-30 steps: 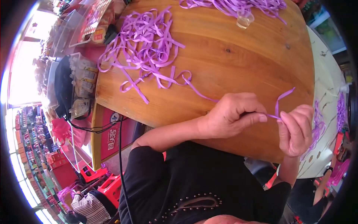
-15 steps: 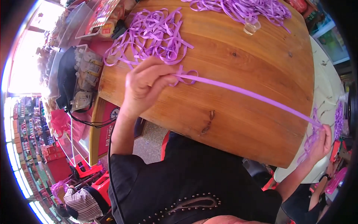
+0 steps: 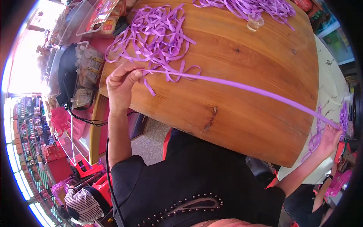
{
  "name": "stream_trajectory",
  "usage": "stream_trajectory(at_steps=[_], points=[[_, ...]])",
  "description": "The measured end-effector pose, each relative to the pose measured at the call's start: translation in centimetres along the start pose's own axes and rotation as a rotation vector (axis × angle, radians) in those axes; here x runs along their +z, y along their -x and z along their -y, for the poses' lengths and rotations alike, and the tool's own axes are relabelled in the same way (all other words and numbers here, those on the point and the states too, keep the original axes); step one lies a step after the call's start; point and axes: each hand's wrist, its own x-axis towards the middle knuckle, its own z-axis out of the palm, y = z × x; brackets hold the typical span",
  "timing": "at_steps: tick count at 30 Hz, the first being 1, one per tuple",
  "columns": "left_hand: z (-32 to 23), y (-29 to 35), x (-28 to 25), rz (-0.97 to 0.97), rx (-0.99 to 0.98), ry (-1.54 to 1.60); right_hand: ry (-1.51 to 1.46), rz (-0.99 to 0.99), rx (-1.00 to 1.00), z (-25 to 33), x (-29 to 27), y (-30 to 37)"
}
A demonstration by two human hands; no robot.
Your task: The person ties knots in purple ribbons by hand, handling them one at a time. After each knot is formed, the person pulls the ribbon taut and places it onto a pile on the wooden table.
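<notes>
A purple ribbon (image 3: 242, 86) is stretched taut across the wooden table between my two hands. My left hand (image 3: 124, 78) pinches its left end, with a short tail hanging below the fingers. At the far right, beyond the table's edge, my right hand (image 3: 330, 137) is closed on the other end, its fingertips partly hidden. More ribbon hangs in loops beside the right hand. Just beyond my left hand lies a tangled heap of purple ribbon (image 3: 160, 34). A few loose loops (image 3: 191, 72) lie near the stretched length.
Another ribbon pile (image 3: 257, 9) lies at the far edge, with a small clear cup (image 3: 255, 22) by it. A white marbled table (image 3: 328, 72) adjoins on the right. Packaged goods (image 3: 90, 64) stand at left. Other people sit at lower left (image 3: 85, 204) and lower right (image 3: 304, 202).
My left hand has moved left and a little nearer the table's edge. My right hand has shifted farther right, so a longer stretch of ribbon spans between them.
</notes>
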Motion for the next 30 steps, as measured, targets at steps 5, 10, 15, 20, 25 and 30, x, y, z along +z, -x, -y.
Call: stream_trajectory(at_steps=[5,10,15,20,25,30], points=[[2.5,-0.3,2.9,-0.083,-0.146,0.681,-0.348,0.002,0.125,-2.1,3.0,-0.5],[0.6,-1.7,5.8,-0.360,-0.291,1.078,-0.636,0.185,0.230,-3.7,3.6,-0.8],[2.1,-3.0,6.0,-0.040,-0.284,1.513,-0.276,0.102,0.114,-5.6,6.2,0.1],[-0.7,-2.2,10.0,0.128,-0.304,1.412,0.366,0.258,0.006,-8.0,11.0,3.3],[-3.4,-1.2,15.5,0.232,-0.434,1.136,0.688,0.368,0.052,-13.5,16.8,6.8],[-4.9,-0.3,16.8,0.313,-0.452,1.027,0.787,0.639,-0.058,-15.6,20.8,8.0]])
